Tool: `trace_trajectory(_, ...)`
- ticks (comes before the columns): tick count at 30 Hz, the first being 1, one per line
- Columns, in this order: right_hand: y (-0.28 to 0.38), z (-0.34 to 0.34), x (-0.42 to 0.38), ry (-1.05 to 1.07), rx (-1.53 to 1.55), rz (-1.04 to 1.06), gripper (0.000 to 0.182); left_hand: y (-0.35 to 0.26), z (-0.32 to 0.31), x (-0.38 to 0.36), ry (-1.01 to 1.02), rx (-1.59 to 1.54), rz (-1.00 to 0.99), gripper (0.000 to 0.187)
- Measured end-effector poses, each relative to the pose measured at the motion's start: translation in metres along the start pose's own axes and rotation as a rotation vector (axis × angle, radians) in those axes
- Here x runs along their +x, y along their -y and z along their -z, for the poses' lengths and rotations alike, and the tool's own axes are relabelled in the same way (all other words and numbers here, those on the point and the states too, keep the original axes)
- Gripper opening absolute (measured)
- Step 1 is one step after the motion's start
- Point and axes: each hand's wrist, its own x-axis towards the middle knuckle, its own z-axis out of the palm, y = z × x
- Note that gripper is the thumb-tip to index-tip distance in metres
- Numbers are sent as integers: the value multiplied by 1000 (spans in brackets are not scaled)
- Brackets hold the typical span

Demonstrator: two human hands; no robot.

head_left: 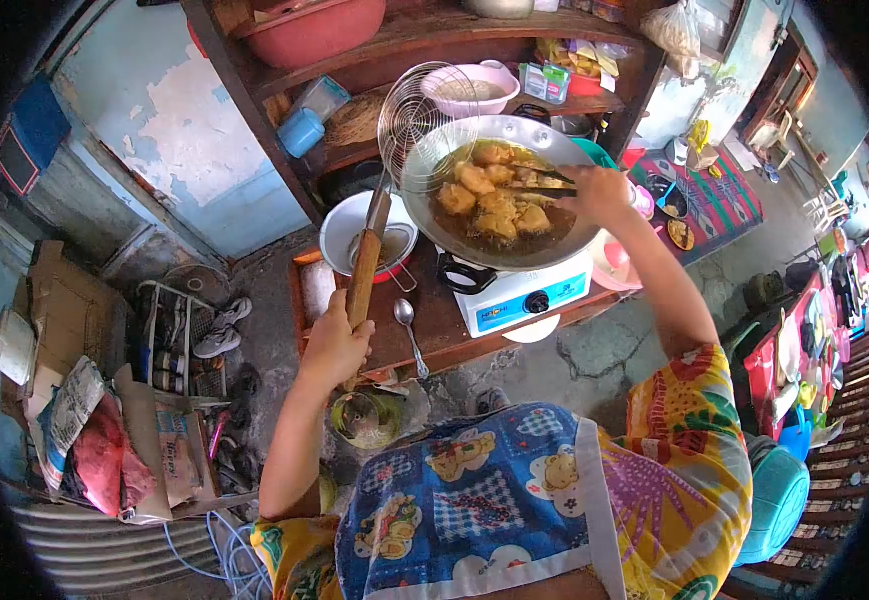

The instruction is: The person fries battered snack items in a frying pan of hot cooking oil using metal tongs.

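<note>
My left hand [338, 345] is wrapped round the wooden handle of a wire skimmer [369, 260]. Its round spiral mesh is held up at the left rim of a wok [573, 232]. Several golden-brown fried pieces, which look like chicken [498, 214], sit in the wok's oil. My right hand [598, 196] grips dark tongs [545, 186] over the right side of the wok, their tips among the pieces. Beneath the wok stands a white portable gas stove [525, 297] with a black knob.
Left of the stove is a white bowl [340, 232] with a strainer in it. A spoon [413, 338] lies on the low wooden table [370, 350]. Wooden shelves [415, 45] with basins rise behind. Cardboard boxes [75, 320] and shoes [223, 330] are at the left.
</note>
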Motion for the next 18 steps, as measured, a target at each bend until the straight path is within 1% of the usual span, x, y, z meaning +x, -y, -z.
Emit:
trace_trajectory(2, -19, 13, -14, 2, -42, 88, 54, 0, 0, 0, 0, -9, -5, 51)
trace_trajectory(3, -28, 14, -19, 76, -47, 115, 58, -5, 2, -2, -2, 29, 2, 53)
trace_trajectory(5, -30, 6, -31, 97, -33, 129, 58, -6, 2, -2, -2, 68, 8, 55)
trace_trajectory(7, -31, -13, -38, 121, -45, 151, 59, -2, 1, 1, 21, 49, -2, 49)
trace_trajectory(10, -18, -10, -43, 161, -134, 112, 58, -15, 6, -6, -13, 106, -14, 47)
trace_trajectory(11, -13, -2, -43, 230, -117, 101, 60, -15, 7, -6, -11, 105, -14, 47)
trace_trajectory(12, -14, -10, -42, 234, -116, 98, 60, -13, 9, -6, -19, 90, -6, 46)
trace_trajectory(14, -13, -26, -41, 87, -94, 185, 59, -13, 13, -7, -20, 77, -3, 45)
trace_trajectory(15, -10, -25, -41, 91, -95, 179, 59, -14, 16, -10, -17, 55, -11, 44)
trace_trajectory(17, 3, -21, -36, 269, -122, 121, 53, -15, 20, -16, -16, 31, -18, 43)
trace_trajectory(18, -1, -29, -32, 269, -123, 122, 53, -13, 22, -20, -13, 40, -36, 43)
